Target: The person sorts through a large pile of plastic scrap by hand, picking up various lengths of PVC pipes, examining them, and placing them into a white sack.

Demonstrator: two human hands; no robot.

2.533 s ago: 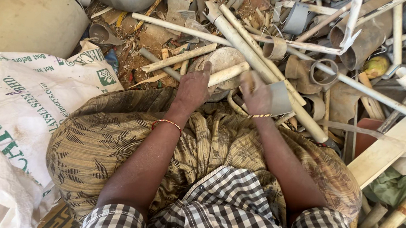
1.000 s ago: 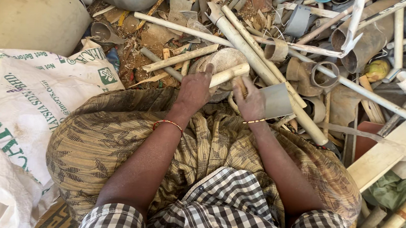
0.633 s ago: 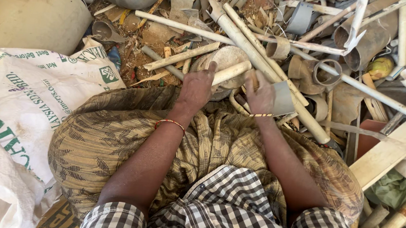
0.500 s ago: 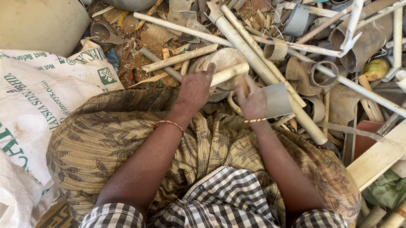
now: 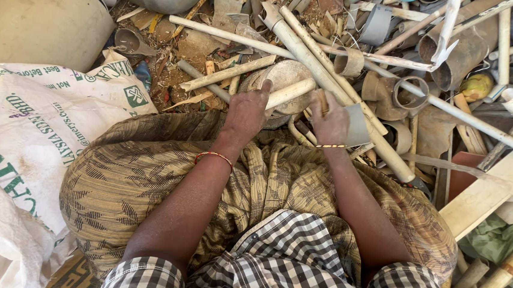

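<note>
Comparing with 0.5 s ago, your left hand [image 5: 247, 110] still grips the pipe [image 5: 290, 92] over the disc [image 5: 285, 78], while your right hand [image 5: 330, 118] keeps clasping the grey piece [image 5: 357, 126]: little change.

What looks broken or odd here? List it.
Nearly everything is scrap. The pipes lie crossed in a heap with cut rings and split pieces. The left hand grips a short pipe stub; the right hand holds a grey offcut.

Dusty matt plastic pipes [image 5: 334, 71]; coarse woven sack [image 5: 34, 134]; patterned cloth skirt [image 5: 146, 178].
</note>
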